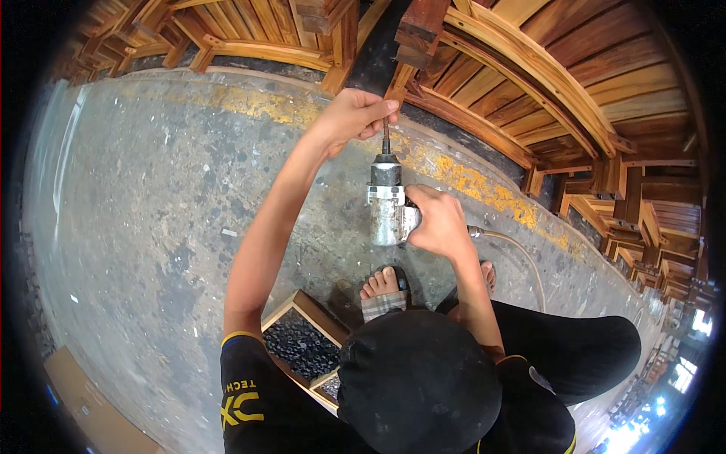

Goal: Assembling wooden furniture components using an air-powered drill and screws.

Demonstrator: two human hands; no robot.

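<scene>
A scuffed silver-and-black air impact driver (387, 200) is held over the floor by my right hand (439, 219), whose fingers wrap round its handle. Its thin driver bit (386, 134) points away from me toward the wooden furniture. My left hand (354, 119) is closed in a pinch at the far end of the bit. What sits between those fingertips is too small and covered to make out. Just beyond them is the end of a wooden leg (401, 79) on a slatted piece of furniture.
An air hose (522, 250) curves from the driver's handle along my right side. By my left elbow stands a wooden box (333, 327) holding many small dark metal parts. Slatted wooden furniture (522, 91) lines the far side. Flattened cardboard (94, 405) lies at lower left.
</scene>
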